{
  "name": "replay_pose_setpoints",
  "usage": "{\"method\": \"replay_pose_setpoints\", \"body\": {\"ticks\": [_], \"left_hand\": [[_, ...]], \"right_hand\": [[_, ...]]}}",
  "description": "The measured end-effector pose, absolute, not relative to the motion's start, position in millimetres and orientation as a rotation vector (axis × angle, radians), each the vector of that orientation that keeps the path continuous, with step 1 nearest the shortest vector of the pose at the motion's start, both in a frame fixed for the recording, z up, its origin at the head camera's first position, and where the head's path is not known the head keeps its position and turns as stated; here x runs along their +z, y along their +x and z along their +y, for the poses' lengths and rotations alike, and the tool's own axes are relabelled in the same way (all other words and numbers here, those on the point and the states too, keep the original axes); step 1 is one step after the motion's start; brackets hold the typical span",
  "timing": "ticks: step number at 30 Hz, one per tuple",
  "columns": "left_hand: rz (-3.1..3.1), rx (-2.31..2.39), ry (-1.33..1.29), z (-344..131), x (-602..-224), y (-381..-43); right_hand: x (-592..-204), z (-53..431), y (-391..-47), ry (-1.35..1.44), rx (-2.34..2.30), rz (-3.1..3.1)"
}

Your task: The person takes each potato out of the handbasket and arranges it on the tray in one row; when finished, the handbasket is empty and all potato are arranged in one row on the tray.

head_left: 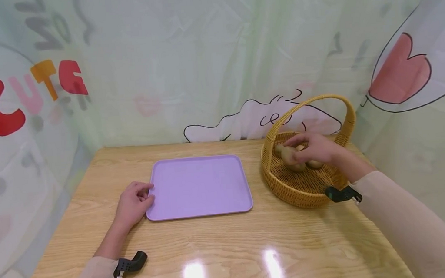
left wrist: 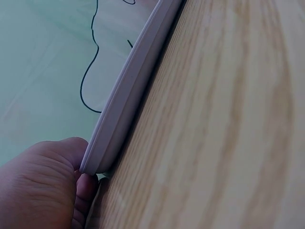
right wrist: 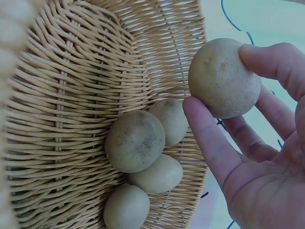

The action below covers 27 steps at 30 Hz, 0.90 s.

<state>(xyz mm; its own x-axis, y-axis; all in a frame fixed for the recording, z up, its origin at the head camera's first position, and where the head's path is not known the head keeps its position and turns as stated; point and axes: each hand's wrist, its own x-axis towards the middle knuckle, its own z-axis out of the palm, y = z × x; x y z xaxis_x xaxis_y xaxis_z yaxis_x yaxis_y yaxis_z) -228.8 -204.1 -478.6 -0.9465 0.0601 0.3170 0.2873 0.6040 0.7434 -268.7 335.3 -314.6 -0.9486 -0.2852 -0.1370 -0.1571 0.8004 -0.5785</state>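
The right grip (head_left: pixel 317 150) grasps a potato (right wrist: pixel 223 78) over a wicker basket (head_left: pixel 299 197), left of which the left grip (head_left: pixel 133 202) pinches a purple tray (head_left: pixel 199 186).

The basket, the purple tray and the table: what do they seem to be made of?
Basket: woven strands, perhaps rattan or an imitation, with slight sheen; the weave shows. Tray: probably smooth plastic; one even colour, rounded corners. Table: wood or wood-look laminate; grain shows, bright reflections suggest gloss.
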Motion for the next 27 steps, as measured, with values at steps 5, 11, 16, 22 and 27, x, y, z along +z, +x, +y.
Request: {"method": "replay_pose_setpoints", "body": {"ticks": [5, 11, 16, 22, 27], "left_hand": [[-2.576, -1.247, -0.279, -203.6, -477.6, -230.5], [-2.584, -1.255, -0.269, -201.6, -475.4, -228.3], [-2.598, -1.243, -0.249, -200.7, -476.7, -226.8], [-2.604, -1.239, -0.231, -198.7, -477.2, -226.6], [-2.594, -1.226, -0.236, -198.5, -474.8, -227.5]], "right_hand": [[-311.6, 338.4, -257.9, -0.382, -0.92, 2.783], [-314.0, 344.1, -243.6, -0.397, -0.923, 2.816], [-320.0, 345.0, -234.9, -0.483, -0.981, 2.81], [-320.5, 339.9, -222.1, -0.455, -1.057, 2.759], [-319.4, 332.3, -215.9, -0.446, -1.17, 2.679]]}}
